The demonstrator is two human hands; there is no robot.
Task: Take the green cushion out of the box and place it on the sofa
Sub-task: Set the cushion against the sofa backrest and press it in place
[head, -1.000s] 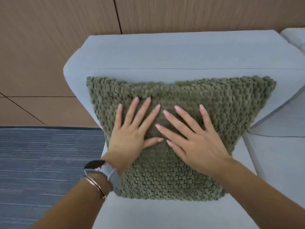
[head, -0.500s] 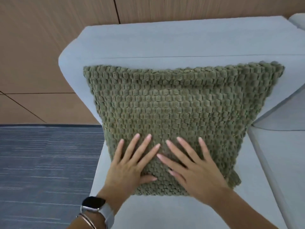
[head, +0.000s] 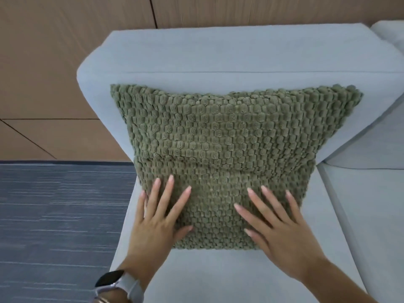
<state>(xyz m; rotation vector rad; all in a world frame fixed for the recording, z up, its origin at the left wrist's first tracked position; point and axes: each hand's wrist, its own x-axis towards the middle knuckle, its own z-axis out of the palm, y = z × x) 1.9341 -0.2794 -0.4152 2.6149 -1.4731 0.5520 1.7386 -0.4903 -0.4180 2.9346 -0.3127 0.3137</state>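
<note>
The green cushion (head: 229, 145), knobbly and olive-coloured, stands on the seat of the light grey sofa (head: 196, 49) and leans against its backrest. My left hand (head: 159, 217) lies flat on the cushion's lower left part, fingers spread, a watch on the wrist. My right hand (head: 277, 226) lies flat on the lower right part, fingers spread too. Neither hand grips the fabric. The box is out of view.
A wooden panelled wall (head: 54, 62) rises behind the sofa. Blue-grey carpet (head: 59, 215) covers the floor to the left. A second sofa seat section (head: 371, 215) adjoins on the right, with another backrest cushion (head: 391, 33) at the top right.
Both hands have slid down the cushion's face from its middle to its lower part and moved apart. The cushion now sits more upright against the backrest.
</note>
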